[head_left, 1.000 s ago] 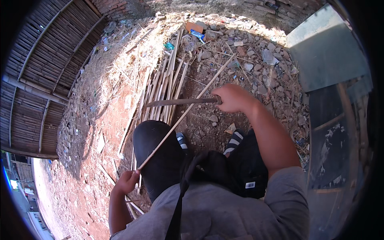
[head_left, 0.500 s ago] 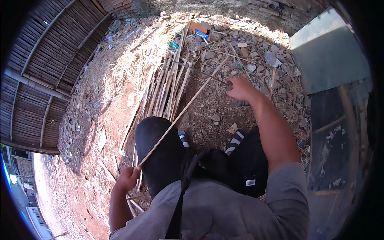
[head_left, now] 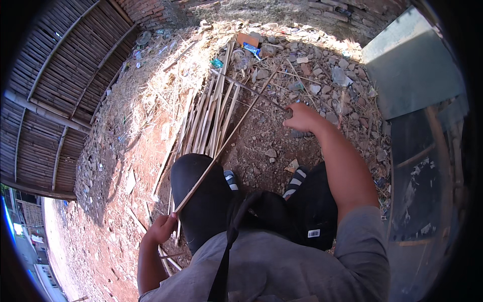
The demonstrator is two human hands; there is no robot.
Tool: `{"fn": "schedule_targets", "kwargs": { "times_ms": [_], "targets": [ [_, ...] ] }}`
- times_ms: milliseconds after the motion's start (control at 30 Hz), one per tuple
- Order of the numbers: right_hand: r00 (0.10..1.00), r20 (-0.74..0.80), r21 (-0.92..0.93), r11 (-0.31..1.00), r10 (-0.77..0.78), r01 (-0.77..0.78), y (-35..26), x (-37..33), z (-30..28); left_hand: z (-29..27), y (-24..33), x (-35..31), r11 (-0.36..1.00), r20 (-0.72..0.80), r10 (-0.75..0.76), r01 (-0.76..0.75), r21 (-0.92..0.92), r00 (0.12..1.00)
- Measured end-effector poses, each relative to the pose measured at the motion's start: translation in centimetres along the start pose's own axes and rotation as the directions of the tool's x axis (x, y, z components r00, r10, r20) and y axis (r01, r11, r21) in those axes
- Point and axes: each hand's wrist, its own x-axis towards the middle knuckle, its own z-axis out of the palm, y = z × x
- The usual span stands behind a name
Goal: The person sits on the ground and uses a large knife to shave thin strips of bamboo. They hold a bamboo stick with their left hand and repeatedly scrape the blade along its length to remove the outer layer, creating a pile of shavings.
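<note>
Carefully, with your left hand [head_left: 162, 229] pinching the bamboo strip [head_left: 226, 143], close your right hand's [head_left: 302, 117] fingers firmly around the dark stick [head_left: 251, 90].

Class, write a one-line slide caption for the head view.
Left hand grips a long bamboo strip; right hand reaches over rubble.

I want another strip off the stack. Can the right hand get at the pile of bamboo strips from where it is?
Probably yes. The right hand hovers over bare dirt just right of the pile, with only one long strip, held by the left hand, slanting between them.
</note>
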Motion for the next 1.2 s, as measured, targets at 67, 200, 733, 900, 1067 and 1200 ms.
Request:
{"fn": "schedule_targets", "kwargs": {
  "times_ms": [67,200,733,900,1067,1200],
  "targets": [
    [0.992,0.025,-0.078,0.989,-0.127,0.129,-1.1,-0.1,0.2,-0.1,0.1,0.0,1.000,0.011,-0.005,0.005,0.002,1.000],
    [0.954,0.249,-0.220,0.949,-0.168,0.225,-4.4,-1.0,0.4,0.6,-0.1,-0.4,0.998,-0.074,0.030,-0.026,0.053,0.997],
    [0.998,-0.054,-0.006,0.999,-0.042,0.041,0.9,0.0,0.1,0.0,1.0,-0.2,0.996,-0.092,0.040,-0.033,0.082,0.995],
    [0.994,0.027,-0.075,0.992,-0.104,0.105,-0.1,-0.3,0.3,-0.5,1.3,-0.7,0.995,-0.058,0.020,-0.014,0.103,0.998],
    [0.935,0.262,-0.230,0.926,-0.238,0.300,-3.8,-1.7,0.1,-0.2,0.2,-0.5,0.995,-0.045,0.024,-0.019,0.099,0.999],
    [0.995,0.077,0.026,0.997,0.065,-0.067,0.2,-0.1,-0.8,-0.4,1.1,-0.1,0.993,-0.057,0.006,0.000,0.117,0.998]
  ]
}}
